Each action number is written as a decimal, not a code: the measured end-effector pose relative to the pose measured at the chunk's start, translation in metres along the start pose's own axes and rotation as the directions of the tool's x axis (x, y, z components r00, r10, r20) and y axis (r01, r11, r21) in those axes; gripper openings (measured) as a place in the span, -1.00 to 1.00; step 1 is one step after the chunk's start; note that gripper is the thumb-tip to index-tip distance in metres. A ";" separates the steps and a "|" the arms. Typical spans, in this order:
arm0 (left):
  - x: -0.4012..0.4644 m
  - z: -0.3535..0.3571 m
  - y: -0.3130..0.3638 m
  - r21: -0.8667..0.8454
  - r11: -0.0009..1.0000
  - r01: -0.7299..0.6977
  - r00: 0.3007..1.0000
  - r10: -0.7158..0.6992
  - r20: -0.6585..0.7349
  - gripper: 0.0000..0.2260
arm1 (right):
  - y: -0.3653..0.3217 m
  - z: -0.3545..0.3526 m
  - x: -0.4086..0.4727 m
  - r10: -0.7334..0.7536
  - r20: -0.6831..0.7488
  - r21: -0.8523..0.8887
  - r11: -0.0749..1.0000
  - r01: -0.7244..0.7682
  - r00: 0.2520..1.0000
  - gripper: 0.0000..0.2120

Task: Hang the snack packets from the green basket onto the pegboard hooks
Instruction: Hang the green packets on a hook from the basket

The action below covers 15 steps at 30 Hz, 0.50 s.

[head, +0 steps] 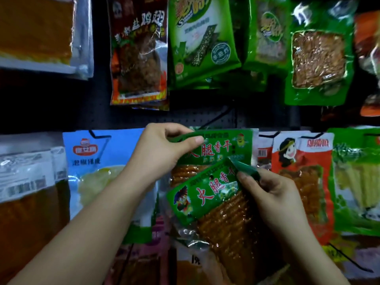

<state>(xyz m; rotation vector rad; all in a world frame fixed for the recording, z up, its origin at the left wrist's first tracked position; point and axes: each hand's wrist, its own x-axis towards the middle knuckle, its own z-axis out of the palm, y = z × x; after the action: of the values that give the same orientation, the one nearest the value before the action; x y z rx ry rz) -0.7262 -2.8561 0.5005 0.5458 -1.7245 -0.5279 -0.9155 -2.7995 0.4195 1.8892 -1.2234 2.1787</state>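
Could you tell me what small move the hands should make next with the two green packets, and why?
Probably the right hand should level the tilted green dried-tofu packet and raise its punched hole toward the hook. That packet lies slanted across the hanging green packet with red lettering, whose top edge the left hand pinches and folds forward; the hole sits well below that top edge.
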 end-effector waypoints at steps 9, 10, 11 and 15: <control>0.038 0.034 0.024 0.064 0.959 -0.275 0.961 0.276 -0.004 -0.88 | -0.001 -0.016 0.027 -0.060 -0.233 0.050 0.996 0.074 0.971 -0.65; 0.043 0.035 0.029 0.068 0.952 -0.299 0.953 0.301 -0.022 -0.87 | -0.004 -0.017 0.032 -0.061 -0.237 0.060 0.995 0.078 0.970 -0.72; 0.047 0.035 0.034 0.074 0.944 -0.320 0.945 0.324 -0.039 -0.86 | -0.005 -0.018 0.037 -0.055 -0.238 0.070 0.995 0.074 0.970 -0.77; 0.064 0.037 0.045 0.128 0.937 -0.326 0.938 0.337 -0.077 -0.90 | -0.007 -0.020 0.051 -0.010 -0.233 0.103 0.994 0.034 0.973 -0.68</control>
<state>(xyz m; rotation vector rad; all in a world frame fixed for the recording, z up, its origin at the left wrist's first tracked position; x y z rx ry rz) -0.7783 -2.8577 0.5690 0.3417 -1.7139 -0.1603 -0.9429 -2.8076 0.4673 1.6120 -1.0605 2.4137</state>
